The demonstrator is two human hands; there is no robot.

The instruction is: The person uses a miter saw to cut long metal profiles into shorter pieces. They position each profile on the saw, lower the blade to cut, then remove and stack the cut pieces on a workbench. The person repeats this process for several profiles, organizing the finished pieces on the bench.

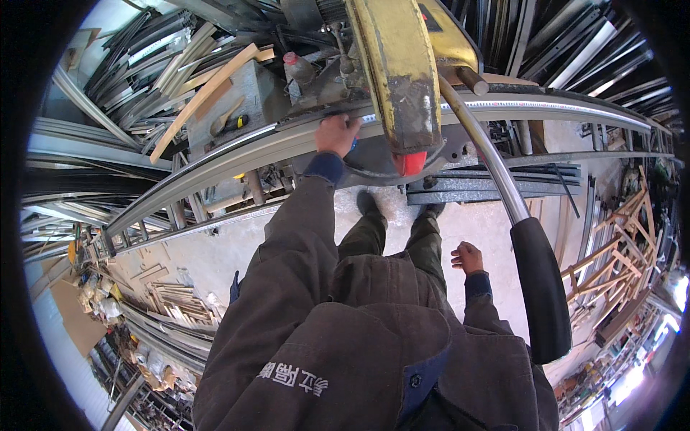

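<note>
Pale metal bar [277, 149], long: across upper frame. Yellow saw [402, 86]: top centre, over bar. Black-gripped lever [540, 291]: right. Left hand [336, 134]: upper centre, on bar, fingers bent. Right hand [468, 258]: right of centre, fingers curled. Neither's closure can be told.

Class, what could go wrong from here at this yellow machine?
The left hand is at the long metal bar, close to the yellow guard; its fingers could be caught if that moves. The right hand is off the bar, which might slip. The red-capped bottle could get knocked over.
</note>
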